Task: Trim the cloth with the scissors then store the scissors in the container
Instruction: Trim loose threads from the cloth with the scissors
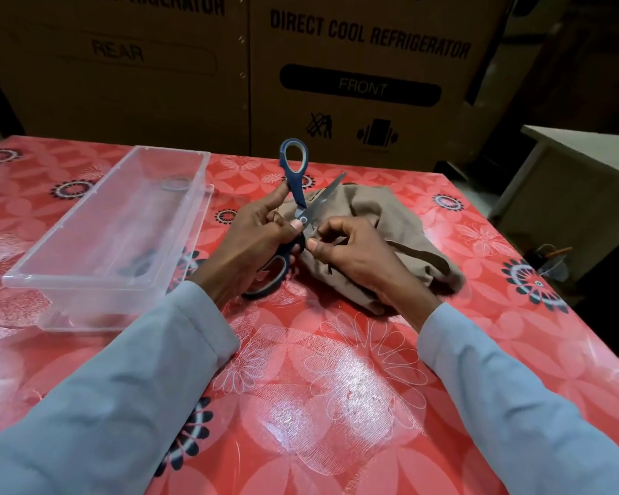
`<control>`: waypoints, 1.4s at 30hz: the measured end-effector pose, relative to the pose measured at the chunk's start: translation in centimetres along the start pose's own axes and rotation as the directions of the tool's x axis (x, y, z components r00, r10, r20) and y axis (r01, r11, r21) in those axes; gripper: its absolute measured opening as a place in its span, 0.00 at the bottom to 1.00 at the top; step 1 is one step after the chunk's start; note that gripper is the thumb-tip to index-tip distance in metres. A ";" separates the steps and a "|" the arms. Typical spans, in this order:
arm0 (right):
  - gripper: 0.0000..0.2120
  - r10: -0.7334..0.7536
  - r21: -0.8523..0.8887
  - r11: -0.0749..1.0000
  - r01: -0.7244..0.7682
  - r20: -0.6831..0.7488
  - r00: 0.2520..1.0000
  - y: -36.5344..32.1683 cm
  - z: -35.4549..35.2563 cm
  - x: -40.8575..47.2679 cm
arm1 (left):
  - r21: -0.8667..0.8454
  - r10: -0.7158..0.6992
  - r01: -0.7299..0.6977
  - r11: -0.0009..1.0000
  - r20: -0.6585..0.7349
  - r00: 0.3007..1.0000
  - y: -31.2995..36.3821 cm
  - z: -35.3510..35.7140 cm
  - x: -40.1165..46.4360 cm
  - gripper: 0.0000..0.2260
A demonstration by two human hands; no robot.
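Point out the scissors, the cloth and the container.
scissors (321,201): head view, on the upper blade.
cloth (383,212): head view, on the tan folds.
container (86,280): head view, on the near rim.

Head cam, close, angled fwd-down over table.

1. I see the scissors with dull grey metal blades and matt navy plastic handles lined in pale grey.
2. The cloth looks like soft, matt tan woven fabric, creased.
3. The container is clear, smooth plastic with a slight sheen.
4. The table cover reads as glossy red vinyl, finely textured where light glares.
5. The boxes behind are matt brown cardboard.
6. My sleeves are smooth, matt pale-blue cloth.
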State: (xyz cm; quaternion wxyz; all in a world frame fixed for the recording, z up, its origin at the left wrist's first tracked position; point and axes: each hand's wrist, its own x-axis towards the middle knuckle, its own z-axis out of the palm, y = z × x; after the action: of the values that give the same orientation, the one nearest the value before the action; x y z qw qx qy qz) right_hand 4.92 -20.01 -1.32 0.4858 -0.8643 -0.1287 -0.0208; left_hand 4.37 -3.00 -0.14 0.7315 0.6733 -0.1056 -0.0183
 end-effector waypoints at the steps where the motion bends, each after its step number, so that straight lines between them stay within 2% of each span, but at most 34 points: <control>1: 0.06 0.011 -0.027 1.000 -0.011 0.015 1.000 0.3 -0.2 -0.2 | 0.005 -0.001 0.001 1.000 -0.003 1.000 -0.2 -0.1 0.1 0.31; 9: 0.06 0.055 -0.138 0.990 -0.031 0.174 0.983 0.1 -2.2 -1.4 | 0.044 0.017 -0.016 0.999 -0.004 1.000 -0.3 -0.3 0.1 0.31; 12: 0.07 0.154 -0.219 0.971 -0.099 0.253 0.955 -0.9 -3.5 -1.4 | 0.085 0.028 -0.028 0.996 0.008 1.000 -0.5 -0.5 0.3 0.31; 14: 0.07 0.228 -0.320 0.937 -0.140 0.256 0.939 -1.1 -4.7 -1.4 | 0.107 0.026 -0.027 0.994 0.011 1.000 -0.5 -0.5 0.4 0.31; 16: 0.07 0.233 -0.302 0.938 -0.169 0.189 0.954 -0.8 -5.9 -1.6 | 0.116 0.023 -0.023 0.993 0.003 1.000 -0.6 -0.5 0.5 0.31; 19: 0.06 0.205 -0.088 0.974 -0.208 -0.051 0.978 0.0 -6.5 -2.0 | 0.102 0.019 -0.018 0.995 -0.006 1.000 -0.7 -0.5 0.6 0.31; 21: 0.05 0.174 0.051 0.985 -0.167 -0.181 0.968 -0.1 -6.0 -1.9 | 0.103 0.025 -0.024 0.994 -0.007 1.000 -0.8 -0.4 0.7 0.31; 24: 0.08 0.101 0.152 0.986 -0.061 -0.273 0.957 -0.5 -3.9 -1.2 | 0.087 0.023 -0.023 0.996 -0.007 1.000 -0.8 -0.4 0.8 0.31; 27: 0.06 0.034 0.163 0.986 0.019 -0.314 0.949 -0.8 -1.5 -0.7 | 0.090 0.025 -0.024 0.996 -0.008 1.000 -0.9 -0.4 0.9 0.31; 31: 0.08 -0.078 0.153 0.981 0.118 -0.244 0.967 -0.9 1.1 -1.1 | 0.073 0.038 -0.038 0.997 0.004 0.999 -0.9 -0.3 0.9 0.31; 36: 0.10 -0.121 0.088 0.987 0.135 -0.144 0.982 -0.4 1.2 -0.3 | 0.052 0.022 -0.022 0.998 0.017 1.000 -0.8 -0.5 0.7 0.31; 42: 0.12 -0.063 -0.128 0.990 0.061 -0.009 0.998 1.0 0.3 0.1 | 0.051 -0.004 0.004 0.999 -0.009 1.000 -0.6 -0.9 0.4 0.32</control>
State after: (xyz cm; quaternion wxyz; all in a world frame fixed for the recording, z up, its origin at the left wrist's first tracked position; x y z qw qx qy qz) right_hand 5.22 -20.20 -2.29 0.4295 -0.8890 -0.1507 -0.0498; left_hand 4.97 -2.27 -0.74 0.7146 0.6920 -0.1014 -0.0142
